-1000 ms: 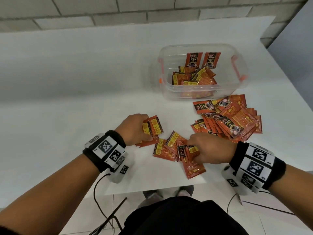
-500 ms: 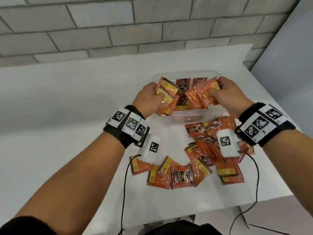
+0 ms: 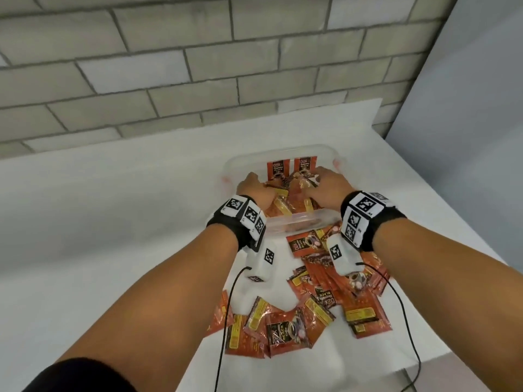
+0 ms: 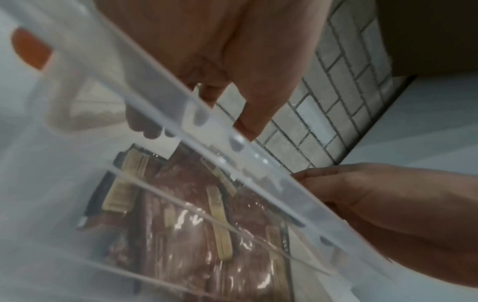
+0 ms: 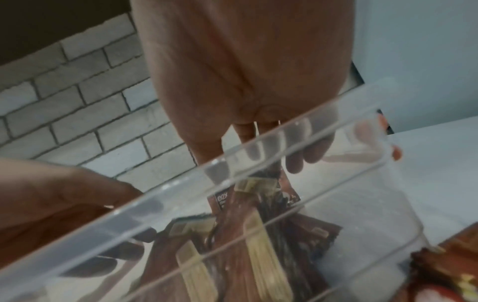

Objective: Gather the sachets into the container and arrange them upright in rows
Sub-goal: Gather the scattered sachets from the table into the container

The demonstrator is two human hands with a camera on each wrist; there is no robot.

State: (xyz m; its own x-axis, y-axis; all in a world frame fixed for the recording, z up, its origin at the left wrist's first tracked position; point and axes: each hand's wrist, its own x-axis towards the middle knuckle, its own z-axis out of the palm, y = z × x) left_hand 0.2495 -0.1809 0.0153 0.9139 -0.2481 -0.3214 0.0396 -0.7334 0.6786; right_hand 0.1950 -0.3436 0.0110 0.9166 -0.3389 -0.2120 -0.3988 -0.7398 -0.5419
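A clear plastic container [image 3: 304, 219] stands on the white table, holding a loose heap of orange sachets [image 3: 294, 202]. Two sachets [image 3: 305, 166] stand upright against its back wall. Both hands are down inside it. My left hand [image 3: 252, 188] is at the left of the heap, thumb and fingers [image 4: 252, 120] pointing down and apart above the sachets [image 4: 181, 214]. My right hand [image 3: 325, 184] is at the right, its straight fingers [image 5: 297, 161] reaching the tops of the sachets [image 5: 256, 185]. Neither hand plainly grips anything.
Many loose sachets lie on the table in front of the container: a pile [image 3: 339, 281] under my right wrist and a spread [image 3: 271, 329] near the front edge. The table's right edge and a grey wall are close by. Sensor cables hang from both wrists.
Both hands, which held bunches of sachets above the container's rim, have dropped into the container, and the bunches now lie in the heap. My fingers have loosened.
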